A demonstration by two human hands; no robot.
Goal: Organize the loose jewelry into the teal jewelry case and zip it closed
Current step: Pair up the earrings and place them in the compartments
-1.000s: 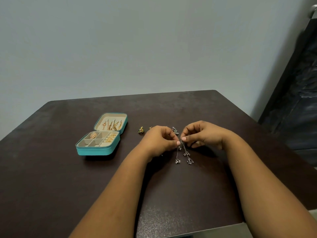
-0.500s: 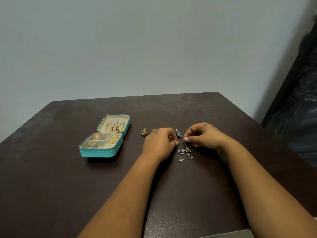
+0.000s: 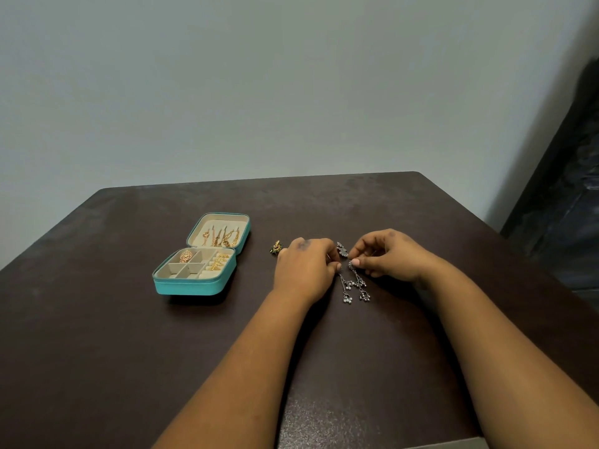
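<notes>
- Head view: silver dangling earrings (image 3: 354,286) are seen lying on the dark table (image 3: 97,335), just in front of both hands, their beaded ends toward the viewer.
- The top of one strand is pinched by the curled fingertips of the left hand (image 3: 304,270).
- The top of the other strand is pinched between thumb and forefinger of the right hand (image 3: 385,257), its remaining fingers being curled.
- A small dark silver piece (image 3: 342,249) is found on the table between the two hands, on their far side.
- A gold-and-green piece (image 3: 276,247) is placed just left of the left hand.
- The teal jewelry case (image 3: 194,286) is set well to the left, open and unzipped; gold pieces are held in its lid and in some tray compartments.
</notes>
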